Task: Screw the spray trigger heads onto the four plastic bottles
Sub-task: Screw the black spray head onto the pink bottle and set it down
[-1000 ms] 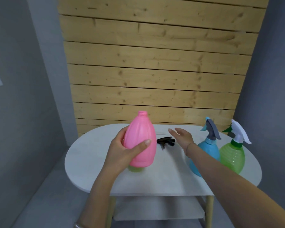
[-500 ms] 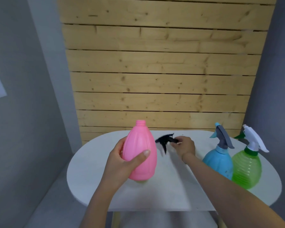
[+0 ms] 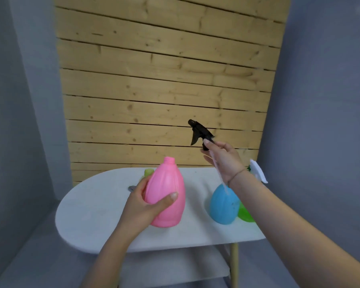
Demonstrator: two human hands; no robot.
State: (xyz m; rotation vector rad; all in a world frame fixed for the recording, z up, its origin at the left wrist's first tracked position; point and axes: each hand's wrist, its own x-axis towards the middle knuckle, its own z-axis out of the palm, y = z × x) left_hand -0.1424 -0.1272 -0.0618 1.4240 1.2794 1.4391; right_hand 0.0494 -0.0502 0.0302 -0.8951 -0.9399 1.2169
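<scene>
We're gripping the pink ribbed plastic bottle [image 3: 166,196] w/ our left hand [image 3: 141,206], thumb across the front & fingers curling round the back. It's sitting upright near the middle of the white oval table [image 3: 96,215], threaded neck bare; can't tell if the base is resting or lifted a touch. At approx 1 o'clock from that neck, well above it, our right hand [image 3: 222,161] is pinching the black plastic spray trigger head [image 3: 200,132] at its collar betw. thumb & fingertips, nozzle pointing left, clear dip tube [image 3: 220,177] hanging down past the palm.

At 3 o'clock from the pink bottle, the blue rounded plastic bottle [image 3: 222,206] is standing apart from it, top hidden behind our R wrist. Just beside that, at its 3 o'clock, the green translucent plastic bottle [image 3: 244,215] is wearing a white trigger head [image 3: 258,170]. At 11 o'clock, a pale yellow-green bottle [image 3: 149,172] is peeking out behind the pink one, w/ a small grey item [image 3: 131,188] near it, too hidden to ID. A pale wood plank wall [image 3: 164,80] is standing behind the table.
</scene>
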